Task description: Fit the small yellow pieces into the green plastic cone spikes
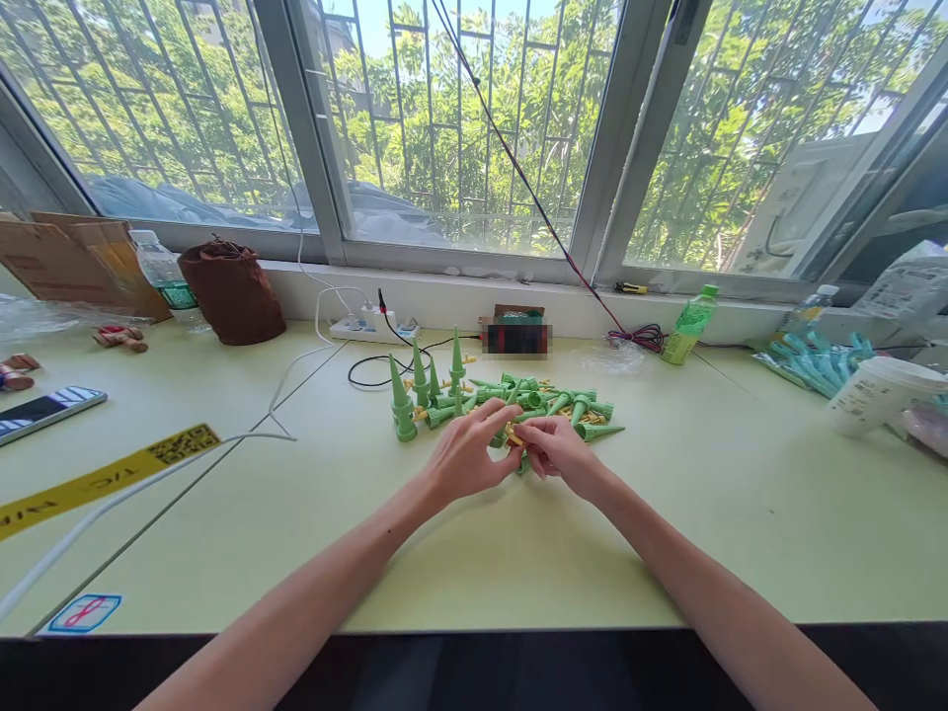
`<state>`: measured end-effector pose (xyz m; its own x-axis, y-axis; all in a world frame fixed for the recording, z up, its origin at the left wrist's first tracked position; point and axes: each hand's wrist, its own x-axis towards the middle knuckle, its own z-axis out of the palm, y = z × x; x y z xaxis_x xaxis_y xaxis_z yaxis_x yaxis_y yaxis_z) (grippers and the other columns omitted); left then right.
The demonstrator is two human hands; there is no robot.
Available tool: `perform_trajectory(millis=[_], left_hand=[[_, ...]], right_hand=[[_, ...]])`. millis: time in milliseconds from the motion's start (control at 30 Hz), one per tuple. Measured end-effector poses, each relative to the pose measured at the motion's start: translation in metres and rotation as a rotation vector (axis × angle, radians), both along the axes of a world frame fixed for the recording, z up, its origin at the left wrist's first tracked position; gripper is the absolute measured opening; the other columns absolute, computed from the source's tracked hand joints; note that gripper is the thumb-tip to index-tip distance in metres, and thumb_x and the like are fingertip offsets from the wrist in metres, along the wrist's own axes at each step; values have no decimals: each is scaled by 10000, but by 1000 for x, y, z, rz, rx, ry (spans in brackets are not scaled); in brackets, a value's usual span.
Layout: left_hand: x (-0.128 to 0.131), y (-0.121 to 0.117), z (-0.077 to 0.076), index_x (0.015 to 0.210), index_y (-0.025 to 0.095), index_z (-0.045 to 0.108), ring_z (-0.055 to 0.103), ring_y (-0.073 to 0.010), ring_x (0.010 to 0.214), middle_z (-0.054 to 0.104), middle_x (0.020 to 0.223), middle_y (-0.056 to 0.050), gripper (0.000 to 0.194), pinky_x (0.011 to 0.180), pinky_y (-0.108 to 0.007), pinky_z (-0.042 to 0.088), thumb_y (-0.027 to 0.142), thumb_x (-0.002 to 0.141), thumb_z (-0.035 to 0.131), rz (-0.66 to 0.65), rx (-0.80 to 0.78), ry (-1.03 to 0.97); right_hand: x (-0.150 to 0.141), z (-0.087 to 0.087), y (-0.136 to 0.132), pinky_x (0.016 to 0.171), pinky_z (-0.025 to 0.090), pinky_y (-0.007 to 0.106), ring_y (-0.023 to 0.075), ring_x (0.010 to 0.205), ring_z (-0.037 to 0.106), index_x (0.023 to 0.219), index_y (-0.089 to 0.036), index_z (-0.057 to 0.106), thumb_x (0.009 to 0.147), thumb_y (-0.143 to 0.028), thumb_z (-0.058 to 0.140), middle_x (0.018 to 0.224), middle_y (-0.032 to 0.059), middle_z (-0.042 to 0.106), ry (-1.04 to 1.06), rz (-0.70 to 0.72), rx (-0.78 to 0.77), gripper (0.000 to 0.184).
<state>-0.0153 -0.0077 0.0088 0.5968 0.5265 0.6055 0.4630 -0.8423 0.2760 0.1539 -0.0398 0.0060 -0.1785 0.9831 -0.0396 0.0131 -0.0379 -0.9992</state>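
Note:
My left hand (472,446) and my right hand (561,455) meet over the middle of the table. Between their fingertips is a small yellow plastic piece (513,434), pinched from both sides. Bits of green plastic show around the fingers; whether they belong to a held spike is unclear. Just beyond lies a heap of green plastic plant-watering spikes (582,405), mixed with small yellow pieces (594,419). Left of the heap, several spikes stand point up, among them a front one (402,407) and a back one (457,363). Yellow stems stick out from some of them.
Toward the window are a power strip (374,327), a dark device (516,338) and a green bottle (688,326). A white cup (885,395) stands right. At left are a brown pouch (232,291), a phone (51,414) and a white cable (276,395) with a yellow tag (111,474).

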Motion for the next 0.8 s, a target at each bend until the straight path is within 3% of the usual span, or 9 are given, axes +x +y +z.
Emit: perform_trajectory(millis=[533, 800], left_hand=[[0, 1, 1, 1197, 243, 537, 586, -132, 761, 595, 1113, -58, 317, 605, -234, 482, 288, 884, 532, -27, -56, -34], [-2, 2, 2, 1284, 268, 498, 569, -112, 676, 602, 1158, -49, 410, 593, -232, 463, 269, 877, 546, -3, -52, 4]], right_hand=[[1, -2, 2, 349, 116, 213, 50, 293, 270, 724, -137, 644, 790, -538, 634, 335, -43, 462, 43, -6, -8, 407], [0, 1, -2, 368, 162, 202, 56, 327, 375, 734, -140, 662, 781, -531, 667, 366, -56, 459, -40, -2, 48, 394]])
